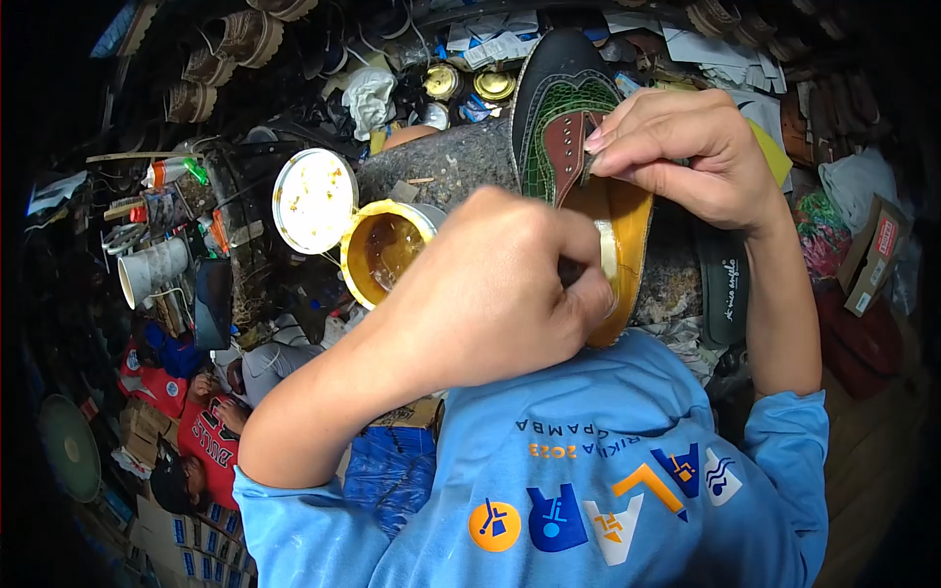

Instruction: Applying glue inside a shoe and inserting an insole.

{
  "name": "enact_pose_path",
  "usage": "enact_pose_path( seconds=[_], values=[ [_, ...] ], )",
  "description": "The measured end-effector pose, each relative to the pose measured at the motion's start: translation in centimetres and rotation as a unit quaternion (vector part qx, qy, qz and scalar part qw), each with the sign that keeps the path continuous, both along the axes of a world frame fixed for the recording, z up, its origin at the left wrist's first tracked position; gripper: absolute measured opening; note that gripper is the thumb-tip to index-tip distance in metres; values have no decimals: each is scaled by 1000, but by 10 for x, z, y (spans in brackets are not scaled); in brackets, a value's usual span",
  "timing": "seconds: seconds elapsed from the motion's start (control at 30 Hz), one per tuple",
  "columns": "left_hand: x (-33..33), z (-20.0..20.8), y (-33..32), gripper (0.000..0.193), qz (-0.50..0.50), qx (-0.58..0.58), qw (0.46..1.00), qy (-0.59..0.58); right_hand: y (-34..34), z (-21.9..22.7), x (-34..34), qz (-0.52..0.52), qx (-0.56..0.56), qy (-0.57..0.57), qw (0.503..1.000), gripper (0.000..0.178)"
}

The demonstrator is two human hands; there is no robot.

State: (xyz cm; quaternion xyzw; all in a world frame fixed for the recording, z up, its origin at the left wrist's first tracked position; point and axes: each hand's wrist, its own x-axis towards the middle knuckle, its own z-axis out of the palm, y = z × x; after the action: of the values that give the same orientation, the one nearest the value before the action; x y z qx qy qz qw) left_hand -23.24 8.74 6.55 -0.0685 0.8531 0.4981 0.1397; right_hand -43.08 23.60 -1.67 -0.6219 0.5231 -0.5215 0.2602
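A half-made leather shoe (566, 162) lies toe away from me, with a black toe cap, green scale-textured sides and a brown eyelet flap. Its tan lining (627, 279) is exposed at the near end, with a pale strip along it. My right hand (691, 152) pinches the edge of the eyelet flap between thumb and fingers. Slightly blurred, my left hand (520, 279) is curled over the shoe's near opening, thumb against the bent fingers. Whatever sits in that pinch is hidden.
Left of the shoe, an open yellow-rimmed can (355, 260) holds amber glue, its lid (316, 201) tilted back. Small tins (494, 85) and crumpled white paper (370, 101) lie beyond. A dark insole (723, 299) is at right. Another person in red (208, 441) sits lower left.
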Motion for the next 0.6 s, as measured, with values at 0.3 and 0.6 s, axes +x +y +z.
enact_pose_path(
  seconds=[0.3, 0.6],
  values=[
    [3, -13, -1, 6, -30, 24, 992, 118, -2, 2, 0, 6, 4, -9, 1000, 23],
    [-7, -4, -12, 21, -102, 29, 992, 70, -5, 7, 1, 16, 3, -18, 1000, 19]
  ],
)
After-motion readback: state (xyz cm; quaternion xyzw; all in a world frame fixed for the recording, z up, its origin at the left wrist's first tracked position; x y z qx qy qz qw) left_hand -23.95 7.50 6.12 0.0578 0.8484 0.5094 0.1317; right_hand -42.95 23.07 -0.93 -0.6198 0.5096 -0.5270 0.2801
